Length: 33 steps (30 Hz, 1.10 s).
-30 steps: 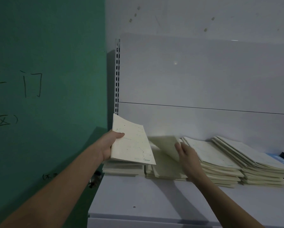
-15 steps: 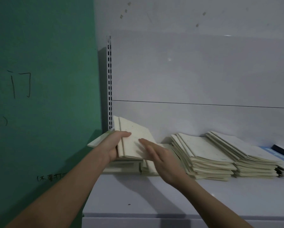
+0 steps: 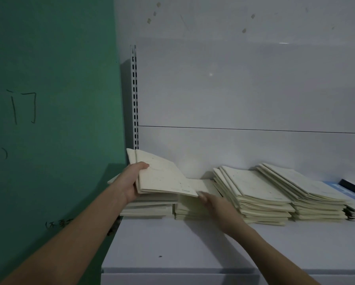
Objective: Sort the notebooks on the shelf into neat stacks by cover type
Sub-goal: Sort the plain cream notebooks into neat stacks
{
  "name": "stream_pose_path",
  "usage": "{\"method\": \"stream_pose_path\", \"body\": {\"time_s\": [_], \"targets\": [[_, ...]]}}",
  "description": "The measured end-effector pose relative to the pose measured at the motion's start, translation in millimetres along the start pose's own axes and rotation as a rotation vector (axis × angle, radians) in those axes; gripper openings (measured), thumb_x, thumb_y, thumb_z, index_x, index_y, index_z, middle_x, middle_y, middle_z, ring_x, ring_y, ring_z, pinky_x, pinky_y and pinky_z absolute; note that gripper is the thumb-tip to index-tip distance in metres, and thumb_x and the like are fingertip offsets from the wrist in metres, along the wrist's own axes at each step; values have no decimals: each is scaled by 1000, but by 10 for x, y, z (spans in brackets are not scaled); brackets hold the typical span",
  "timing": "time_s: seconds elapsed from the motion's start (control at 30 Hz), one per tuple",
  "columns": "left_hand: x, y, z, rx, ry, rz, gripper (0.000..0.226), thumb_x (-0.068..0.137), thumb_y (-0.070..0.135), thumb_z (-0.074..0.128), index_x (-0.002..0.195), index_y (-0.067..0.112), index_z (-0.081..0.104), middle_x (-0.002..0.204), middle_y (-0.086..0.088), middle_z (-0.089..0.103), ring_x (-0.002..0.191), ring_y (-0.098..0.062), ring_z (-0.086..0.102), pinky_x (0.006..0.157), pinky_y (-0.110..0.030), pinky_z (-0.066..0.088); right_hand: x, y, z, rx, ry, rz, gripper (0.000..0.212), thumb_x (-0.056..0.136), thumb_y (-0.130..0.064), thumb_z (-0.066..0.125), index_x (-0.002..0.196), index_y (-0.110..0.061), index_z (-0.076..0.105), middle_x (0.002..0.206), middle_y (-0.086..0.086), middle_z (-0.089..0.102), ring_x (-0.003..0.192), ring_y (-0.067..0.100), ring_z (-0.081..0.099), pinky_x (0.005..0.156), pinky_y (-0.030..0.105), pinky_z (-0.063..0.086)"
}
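My left hand (image 3: 132, 182) grips a small bundle of cream speckled notebooks (image 3: 162, 175), held tilted above the leftmost low stack (image 3: 147, 209) on the white shelf (image 3: 172, 243). My right hand (image 3: 217, 208) reaches over the second low stack (image 3: 190, 210), fingers near a single cream notebook (image 3: 205, 185) lying there; contact cannot be told. Two taller, fanned cream stacks (image 3: 254, 192) (image 3: 308, 194) lie further right.
A green wall (image 3: 49, 99) with dark handwriting borders the shelf on the left, beside a slotted metal upright (image 3: 133, 95). The white back panel (image 3: 244, 89) stands behind the stacks. Blue and dark-covered notebooks (image 3: 345, 188) lie at the far right.
The right hand brought a notebook from the second stack to the left hand's bundle, then drew back to the right and down. The left hand's bundle grew thicker.
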<state>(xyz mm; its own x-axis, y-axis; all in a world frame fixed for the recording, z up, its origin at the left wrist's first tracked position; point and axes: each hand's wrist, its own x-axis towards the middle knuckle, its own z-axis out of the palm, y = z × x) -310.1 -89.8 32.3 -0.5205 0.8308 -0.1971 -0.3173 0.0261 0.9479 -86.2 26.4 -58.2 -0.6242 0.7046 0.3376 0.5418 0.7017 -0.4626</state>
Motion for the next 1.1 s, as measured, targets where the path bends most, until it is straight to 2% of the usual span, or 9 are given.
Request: {"method": "stream_pose_path", "body": {"time_s": [0.1, 0.27, 0.33, 0.43, 0.6, 0.67, 0.77, 0.87, 1.1], "targets": [[8, -19, 7, -23, -7, 10, 36, 97, 18, 52, 132, 12, 50, 115, -17, 68, 97, -33, 67, 52, -40, 58, 102, -42, -112, 241, 259, 115, 35, 103, -37, 36, 76, -19, 49, 71, -3, 52, 73, 24, 51, 60, 28, 35], [-5, -82, 129, -57, -20, 18, 36, 97, 19, 52, 131, 10, 52, 113, -16, 69, 95, -31, 67, 55, -35, 56, 119, -269, -276, 589, 440, 122, 36, 104, -37, 35, 85, -17, 60, 79, 3, 62, 74, 25, 55, 64, 36, 42], [-26, -115, 243, -67, -36, 35, 34, 98, 18, 51, 131, 10, 52, 110, -14, 69, 92, -28, 67, 60, -36, 55, 92, -400, -310, 547, 417, 36, 29, 103, -40, 36, 91, -29, 60, 81, -11, 60, 76, 13, 54, 64, 24, 39], [-47, -146, 415, -96, -49, 82, 33, 100, 20, 50, 133, 14, 51, 107, -13, 69, 89, -27, 67, 66, -37, 54, -9, -576, -261, 295, 262, -149, 37, 102, -47, 35, 131, -38, 56, 114, -16, 65, 99, 6, 59, 78, 10, 43], [-16, -188, 563, -98, -82, 122, 35, 97, 42, 55, 126, 24, 57, 109, -9, 73, 94, -30, 72, 64, -41, 59, -75, -557, -250, 115, 151, -373, 46, 99, -48, 34, 145, -42, 38, 151, -18, 37, 141, 0, 30, 114, 18, 26], [-7, -206, 619, -87, -78, 151, 34, 93, 30, 64, 125, 21, 58, 107, -10, 74, 92, -31, 72, 64, -41, 59, -76, -508, -327, 133, 90, -396, 45, 100, -50, 33, 145, -44, 36, 153, -21, 33, 143, -3, 22, 116, 17, 20], [3, -230, 745, -96, -14, 187, 36, 91, 13, 63, 126, 20, 55, 109, -10, 73, 95, -31, 70, 71, -44, 59, -55, -406, -467, 227, 4, -273, 47, 101, -50, 31, 146, -38, 38, 155, -19, 30, 144, -3, 20, 115, 17, 14], [1, -252, 904, -146, -13, 153, 36, 92, 16, 61, 127, 18, 54, 112, -11, 71, 99, -32, 69, 72, -42, 58, -45, -243, -710, 229, 143, -45, 48, 102, -41, 40, 145, -22, 41, 146, -10, 42, 140, 12, 33, 106, 22, 26], [29, -377, 1490, -96, -97, 49, 34, 93, 19, 56, 126, 10, 55, 110, -13, 72, 92, -28, 69, 52, -32, 57, 22, 429, -1080, 884, 95, 360, 22, 89, -11, 58, 110, -6, 62, 99, 13, 67, 82, 22, 62, 73, 33, 55]]}}
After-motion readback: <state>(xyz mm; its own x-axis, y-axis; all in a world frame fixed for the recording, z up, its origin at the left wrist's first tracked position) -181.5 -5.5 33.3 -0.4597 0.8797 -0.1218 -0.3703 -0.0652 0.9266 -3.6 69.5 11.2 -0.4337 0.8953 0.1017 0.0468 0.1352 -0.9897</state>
